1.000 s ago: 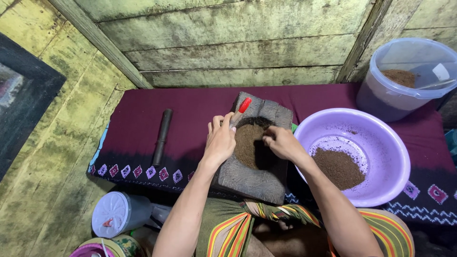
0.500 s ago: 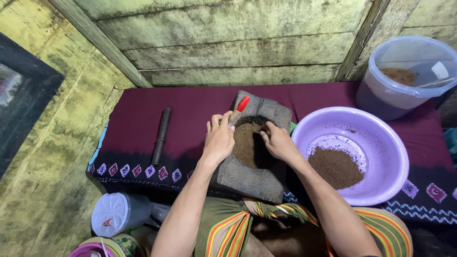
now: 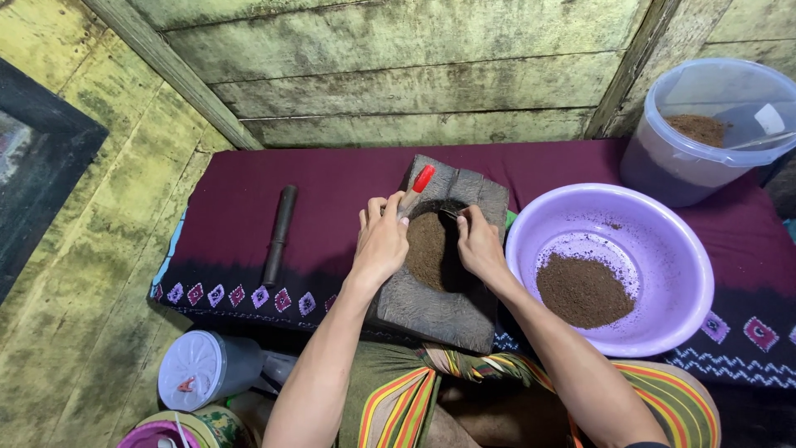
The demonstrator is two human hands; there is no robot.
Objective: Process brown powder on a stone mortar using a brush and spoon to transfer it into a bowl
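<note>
Dark rod (image 3: 279, 235): on maroon cloth (image 3: 332, 182), long axis near-far, well left of hands. Left hand (image 3: 381, 241): closed on red-handled tool (image 3: 417, 187), handle pointing up-right, away from the person. Stone slab (image 3: 439, 299): bearing brown powder (image 3: 427, 249). Right hand (image 3: 479, 245): fingers curled at the powder's edge; what it holds, cannot tell. Purple basin (image 3: 663, 241): right.

Soft even daylight, sharp, edges bowed

Weathered, greenish plank walls (image 3: 398, 75) were seen behind. The low surface was covered by a maroon patterned cloth (image 3: 249, 207). A dark frame (image 3: 33, 182) was noted at left.
</note>
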